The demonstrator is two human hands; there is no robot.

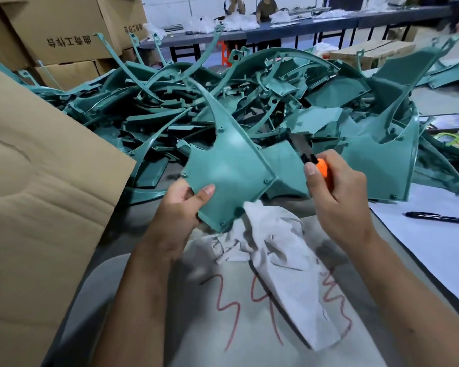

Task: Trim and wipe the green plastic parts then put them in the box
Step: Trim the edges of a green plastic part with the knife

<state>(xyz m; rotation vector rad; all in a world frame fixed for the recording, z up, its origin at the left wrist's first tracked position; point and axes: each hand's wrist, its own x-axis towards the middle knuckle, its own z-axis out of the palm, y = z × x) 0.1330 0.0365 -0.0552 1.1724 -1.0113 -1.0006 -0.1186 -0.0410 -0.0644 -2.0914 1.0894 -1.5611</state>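
My left hand [182,207] grips the lower left edge of a green plastic part [231,170], a flat panel with a long curved arm rising from it. In my right hand [337,192] is an orange-handled knife [321,169]; its blade [298,143] points up, just right of the panel's edge. A crumpled white cloth [281,260] lies on the table under the panel's lower corner. Behind them is a big heap of green parts [263,102]. A cardboard box flap [37,194] stands at the left.
A black pen [440,218] lies on white paper at the right. A phone [448,122] and a green-framed item [451,140] sit beyond it. Stacked cartons [61,35] stand at the back left. People sit at a far table [329,25]. Red marks [231,308] cover the grey tabletop.
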